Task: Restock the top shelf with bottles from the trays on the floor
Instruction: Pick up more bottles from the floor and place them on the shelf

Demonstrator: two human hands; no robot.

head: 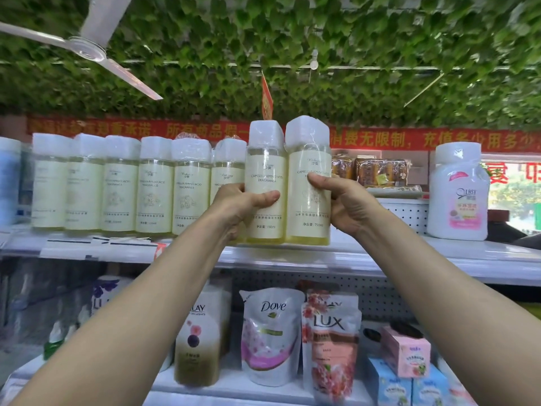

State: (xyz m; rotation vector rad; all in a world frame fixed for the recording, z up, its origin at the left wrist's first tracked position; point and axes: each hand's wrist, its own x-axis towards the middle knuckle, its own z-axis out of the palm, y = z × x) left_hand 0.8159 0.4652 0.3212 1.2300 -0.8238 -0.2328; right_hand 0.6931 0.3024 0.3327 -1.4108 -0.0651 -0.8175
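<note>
A: What are the hands doing?

B: Each holds one bottle at the front edge of the top shelf [380, 253]. The left hand [237, 206] has its grip clamped on the left bottle [265, 183], thumb across the label. The right hand [344, 200] has its grip clamped on the right bottle [308, 183], thumb on the label too.

A: How do the two bottles sit?

B: Upright, side by side and touching, with their bases at the shelf's edge. I cannot tell if they rest on it. Both hold pale yellow liquid and have white caps under clear wrap.

A: What is beside them?

B: To the left, a row [131, 183] of matching bottles stands on the same shelf. Well to the right stands a white jug [458, 194] with a pink label.

A: And below?

B: A Dove pouch [270, 335] and a Lux pouch [332, 347] on the lower shelf.
</note>
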